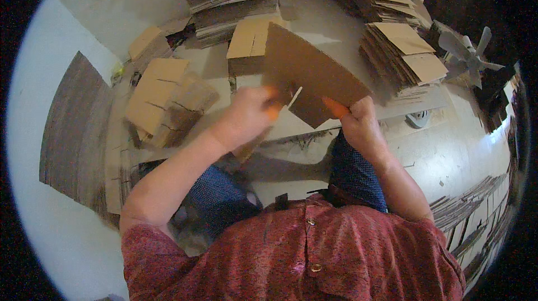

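Observation:
A brown cardboard sheet [319, 71] is held up at a tilt in front of me, with a narrow slot in its lower edge. My right hand [363, 127] is closed on the sheet's right corner, an orange-covered thumb lying on its face. My left hand [249, 113], somewhat blurred, grips the lower left edge beside the slot; orange covers show on its fingers too. Below my left hand a piece of cardboard [245, 151] shows in part; whether that hand also holds it is unclear. Just behind the sheet lies a low cardboard stack [248, 40].
Slotted cardboard pieces [162, 96] are piled at the left, a taller stack [232, 4] stands at the back, and another stack [406, 49] sits at the right. A fan [471, 52] is at far right. Large cardboard [75, 133] leans on the left wall.

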### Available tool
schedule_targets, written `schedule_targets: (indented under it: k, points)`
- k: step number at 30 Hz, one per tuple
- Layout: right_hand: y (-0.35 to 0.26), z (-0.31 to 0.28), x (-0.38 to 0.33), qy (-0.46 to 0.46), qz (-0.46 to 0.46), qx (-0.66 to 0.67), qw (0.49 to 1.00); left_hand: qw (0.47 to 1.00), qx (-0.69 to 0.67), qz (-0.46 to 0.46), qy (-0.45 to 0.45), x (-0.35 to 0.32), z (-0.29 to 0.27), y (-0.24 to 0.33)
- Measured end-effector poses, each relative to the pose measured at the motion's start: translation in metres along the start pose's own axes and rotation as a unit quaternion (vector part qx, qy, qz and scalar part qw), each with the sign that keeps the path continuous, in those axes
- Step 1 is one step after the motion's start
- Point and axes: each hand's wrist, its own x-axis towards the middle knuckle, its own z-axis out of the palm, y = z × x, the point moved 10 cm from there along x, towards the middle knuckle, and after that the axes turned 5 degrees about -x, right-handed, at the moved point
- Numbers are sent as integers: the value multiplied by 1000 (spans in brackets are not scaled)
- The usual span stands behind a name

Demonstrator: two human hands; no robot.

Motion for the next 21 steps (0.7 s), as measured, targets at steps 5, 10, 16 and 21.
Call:
schedule_targets:
  k: [5, 10, 16, 21]
  points:
    - [22, 1, -1, -11, 55, 38, 998, 985, -123, -122, -1, 10, -6, -34]
    - [52, 29, -10, -181, 206, -152, 950, 945, -293, -137, -59, 14, 18, -41]
    - [90, 5, 1, -21, 98, -96, 990, 984, -172, -11, 42, 60, -9, -70]
    - [135, -2, 15, 4, 102, -145, 984, 935, 300, 75, 172, 110, -24, -99]
